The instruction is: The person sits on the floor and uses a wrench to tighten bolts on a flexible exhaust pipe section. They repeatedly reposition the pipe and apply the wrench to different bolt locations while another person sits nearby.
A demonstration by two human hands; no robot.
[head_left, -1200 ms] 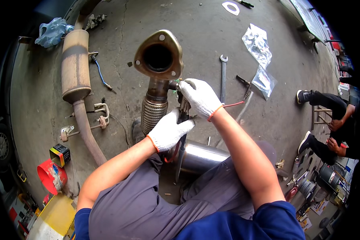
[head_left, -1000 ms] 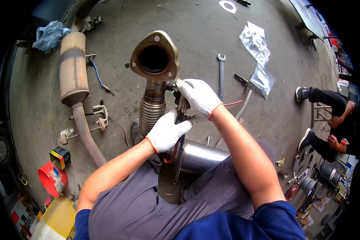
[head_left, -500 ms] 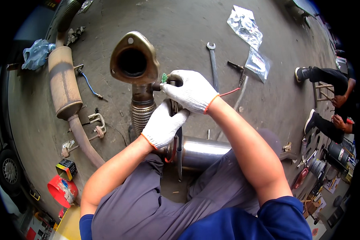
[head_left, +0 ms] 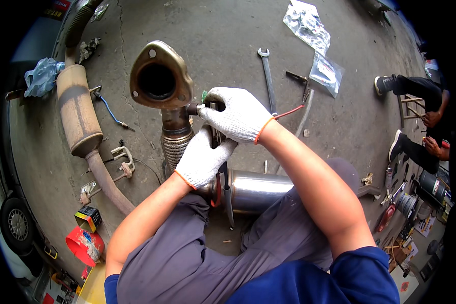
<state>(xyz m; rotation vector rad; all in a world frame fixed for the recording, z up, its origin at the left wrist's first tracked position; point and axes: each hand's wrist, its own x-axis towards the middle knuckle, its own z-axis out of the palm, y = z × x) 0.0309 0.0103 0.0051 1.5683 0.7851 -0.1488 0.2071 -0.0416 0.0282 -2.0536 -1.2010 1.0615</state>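
Note:
Both my hands wear white knitted gloves with orange cuffs. The fingers of my right hand point(head_left: 238, 112) pinch an oxygen sensor point(head_left: 200, 108), its metal end against the stub on the side of an upright exhaust pipe point(head_left: 175, 121). A green scrap point(head_left: 204, 96) shows beside the fingertips. Just below, my left hand point(head_left: 203, 158) closes round narrow metal parts I cannot make out, mostly hidden by the gloves. A three-cornered flange point(head_left: 184, 76) with bolt holes tops the pipe, and braided flex point(head_left: 174, 147) runs beneath it. A dark sleeve point(head_left: 227, 195) hangs below my hands.
A shiny metal canister point(head_left: 261, 188) lies by my legs. On the left are a rusty muffler point(head_left: 79, 111), a blue-cabled part point(head_left: 109, 109) and a red container point(head_left: 83, 243). A wrench point(head_left: 268, 81) and plastic bags point(head_left: 325, 73) lie beyond; another person point(head_left: 420, 121) sits at right.
The view has shifted a little, so the flange and pipe appear slightly further left. Both hands keep their hold at the stub; less of the green scrap shows above the fingers.

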